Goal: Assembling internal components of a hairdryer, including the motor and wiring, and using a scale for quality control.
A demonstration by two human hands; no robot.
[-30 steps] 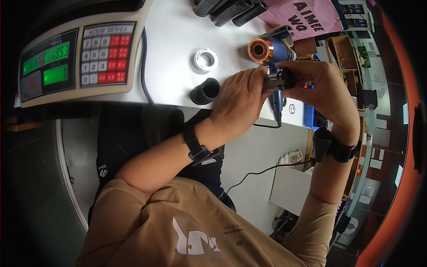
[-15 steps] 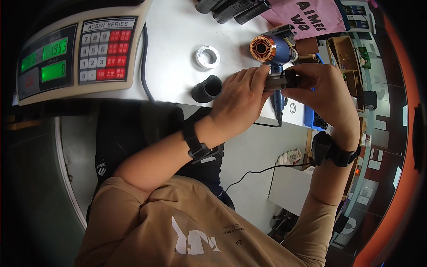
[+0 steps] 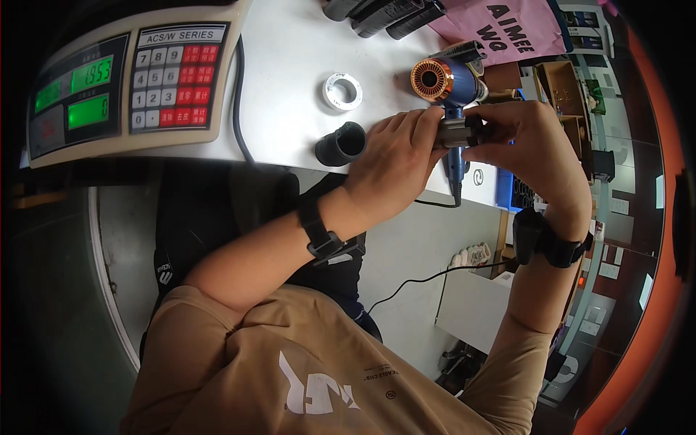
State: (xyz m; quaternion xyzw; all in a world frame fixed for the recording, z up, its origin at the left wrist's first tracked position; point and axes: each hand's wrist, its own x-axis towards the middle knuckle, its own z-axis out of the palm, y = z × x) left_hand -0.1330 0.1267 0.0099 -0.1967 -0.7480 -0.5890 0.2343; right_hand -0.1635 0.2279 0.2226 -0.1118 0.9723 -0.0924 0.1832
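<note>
Above the near edge of the table, both my hands hold a short grey metallic cylinder (image 3: 454,133) with a black ringed end piece (image 3: 475,131). My left hand (image 3: 391,159) wraps round its left part, which is hidden behind the fingers. At the other end, my right hand (image 3: 516,130) pinches the black end piece between thumb and fingers. Just behind the cylinder lies a blue hair dryer (image 3: 457,85) with a copper-coloured grille, its handle passing beneath my hands. To the left of my left hand, a black hollow tube (image 3: 339,145) sits by the table edge.
A white ring (image 3: 342,92) lies on the white table (image 3: 283,80). A counting scale (image 3: 170,80) fills the left side. Several black cylinders (image 3: 388,16) and a pink bag (image 3: 500,29) are at the back. A blue bin (image 3: 505,190) with black parts stands right.
My right hand has shifted slightly to the right, and a little more of the grey cylinder shows between my hands. Both hands keep their hold.
</note>
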